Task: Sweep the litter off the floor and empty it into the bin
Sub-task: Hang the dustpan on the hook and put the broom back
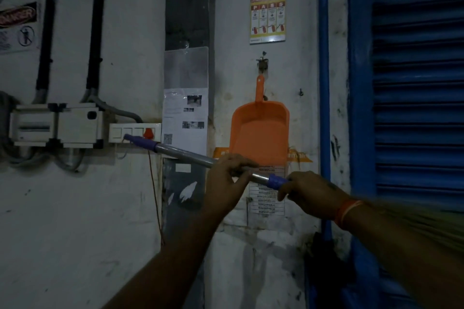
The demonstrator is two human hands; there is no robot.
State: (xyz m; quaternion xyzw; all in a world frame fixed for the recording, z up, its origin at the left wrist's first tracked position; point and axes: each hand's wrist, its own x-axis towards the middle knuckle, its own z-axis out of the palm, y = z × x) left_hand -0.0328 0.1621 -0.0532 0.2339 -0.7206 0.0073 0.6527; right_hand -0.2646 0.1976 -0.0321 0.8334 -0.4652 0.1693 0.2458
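- Head view: the person stands facing a wall, and both hands hold a broom handle (pixel 185 153), a metal tube with purple fittings that slants from upper left, near the switch panel (pixel 135 132), down to the right.
- The left hand (pixel 226 180) has its fingers curled over the tube near its middle; this grip looks loose but does wrap the handle.
- The right hand (pixel 311 195) closes around the handle just below the lower purple collar (pixel 277 181); a blurred yellowish mass at the right edge may be the bristles, though that cannot be told for sure.
- An orange dustpan (pixel 259 133) hangs by its handle from a hook (pixel 262 63) on the wall, directly behind the hands and untouched.
- No floor, litter or bin appears in this view.
- Judged from this, the task is at its very start: the broom is in hand, the dustpan is not yet taken down, and sweeping, gathering and emptying into the bin all seem left to do.
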